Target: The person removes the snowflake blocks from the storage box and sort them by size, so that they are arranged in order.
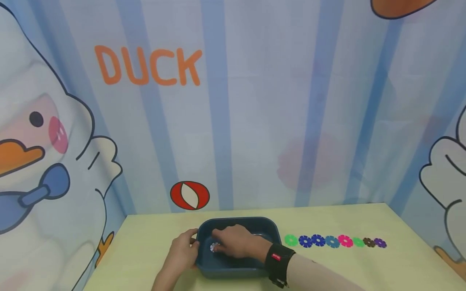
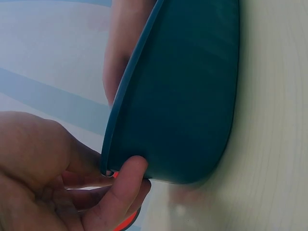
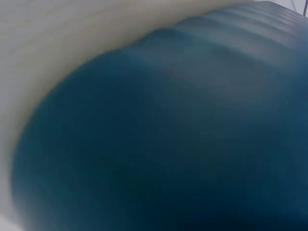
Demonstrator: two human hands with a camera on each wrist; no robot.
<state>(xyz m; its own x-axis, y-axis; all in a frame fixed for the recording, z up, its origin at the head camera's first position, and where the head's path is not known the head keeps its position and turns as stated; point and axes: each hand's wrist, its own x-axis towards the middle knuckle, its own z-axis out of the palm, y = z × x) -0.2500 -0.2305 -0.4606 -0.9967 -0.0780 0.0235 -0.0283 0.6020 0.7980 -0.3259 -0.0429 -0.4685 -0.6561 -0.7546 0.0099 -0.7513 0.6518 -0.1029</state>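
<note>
A dark blue plastic basin [image 1: 233, 273] stands on the table in the head view. At its left end my left hand [image 1: 183, 249] grips the rim; in the left wrist view the thumb [image 2: 126, 180] presses the outer wall of the basin [image 2: 178, 96]. My right hand [image 1: 236, 241] reaches down inside the basin, fingers bent. A small white notched disc [image 1: 214, 247] shows right at its thumb; I cannot tell whether the fingers pinch it. The right wrist view is filled by the basin's outer wall [image 3: 144, 134], blurred.
To the right of the basin runs a row of several notched plastic discs, among them a green disc [image 1: 291, 240], a pink disc [image 1: 345, 241] and a brown disc [image 1: 369, 242]. The pale yellow table [image 1: 327, 264] ends at a duck-print curtain [image 1: 255, 121] behind.
</note>
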